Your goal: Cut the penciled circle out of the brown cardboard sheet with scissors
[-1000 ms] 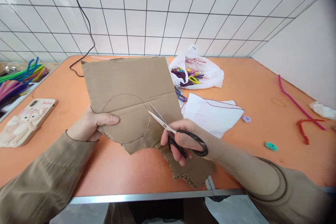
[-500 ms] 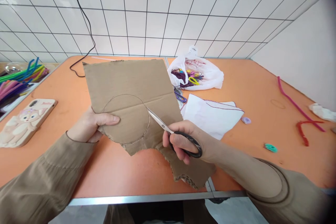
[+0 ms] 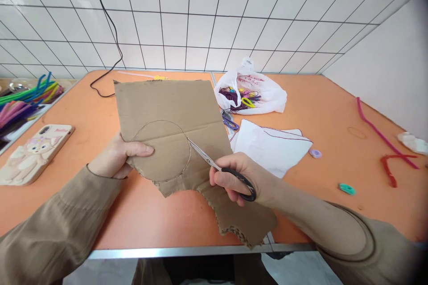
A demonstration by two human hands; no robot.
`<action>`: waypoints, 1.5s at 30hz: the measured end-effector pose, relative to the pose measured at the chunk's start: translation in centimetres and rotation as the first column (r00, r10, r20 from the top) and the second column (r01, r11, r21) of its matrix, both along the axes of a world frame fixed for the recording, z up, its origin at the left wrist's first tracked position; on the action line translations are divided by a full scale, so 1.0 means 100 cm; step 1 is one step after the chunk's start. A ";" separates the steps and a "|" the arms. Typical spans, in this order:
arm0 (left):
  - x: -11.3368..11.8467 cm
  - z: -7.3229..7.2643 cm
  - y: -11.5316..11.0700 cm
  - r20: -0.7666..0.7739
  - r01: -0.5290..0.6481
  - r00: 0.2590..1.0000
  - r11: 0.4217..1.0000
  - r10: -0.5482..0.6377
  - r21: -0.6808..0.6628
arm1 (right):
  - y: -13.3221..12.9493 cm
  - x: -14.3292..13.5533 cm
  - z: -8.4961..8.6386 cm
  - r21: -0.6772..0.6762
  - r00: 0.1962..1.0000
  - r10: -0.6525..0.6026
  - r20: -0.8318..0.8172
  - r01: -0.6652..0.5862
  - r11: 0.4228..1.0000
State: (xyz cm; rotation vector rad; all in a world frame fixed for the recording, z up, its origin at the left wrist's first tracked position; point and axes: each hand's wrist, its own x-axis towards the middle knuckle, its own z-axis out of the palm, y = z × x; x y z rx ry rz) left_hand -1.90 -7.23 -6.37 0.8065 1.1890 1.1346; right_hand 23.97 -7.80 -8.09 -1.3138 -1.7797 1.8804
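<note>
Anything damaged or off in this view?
Yes, the cardboard: its near edge is ragged and notched, unlike the straighter far edge, and rough corrugation shows at the lower right, below the right hand in the picture. A crease also runs across the drawn circle. No spill visible.

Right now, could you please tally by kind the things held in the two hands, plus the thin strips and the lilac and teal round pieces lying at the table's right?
Brown, flat cardboard sheet, in the left hand: 1
Black-handled metal scissors, in the right hand: 1
Thin strips, long magenta and bent red: 2
Small round pieces, lilac and teal: 2
Total: 6
</note>
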 end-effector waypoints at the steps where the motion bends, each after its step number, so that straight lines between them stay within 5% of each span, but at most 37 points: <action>1: 0.000 0.001 0.000 -0.007 -0.001 1.000 1.000 0.001 0.001 | 0.000 0.000 0.000 0.002 1.000 0.000 0.001 0.000 1.000; 23: -0.007 0.009 0.000 -0.060 0.039 0.997 0.999 -0.039 0.003 | -0.008 -0.004 -0.001 -0.007 0.998 -0.030 -0.046 0.030 1.000; 28: -0.008 0.009 0.001 -0.024 0.029 0.999 1.000 -0.029 0.003 | -0.007 -0.009 0.000 -0.132 0.997 0.009 -0.073 -0.019 0.991; 33: -0.013 0.005 0.004 -0.022 0.055 0.998 0.998 -0.055 0.021 | -0.006 -0.007 -0.001 -0.100 0.985 0.055 -0.164 -0.072 0.992; 45: -0.008 0.010 0.000 -0.038 0.031 0.999 0.998 -0.033 -0.047 | -0.010 -0.009 -0.006 -0.093 0.997 -0.041 -0.069 0.035 0.995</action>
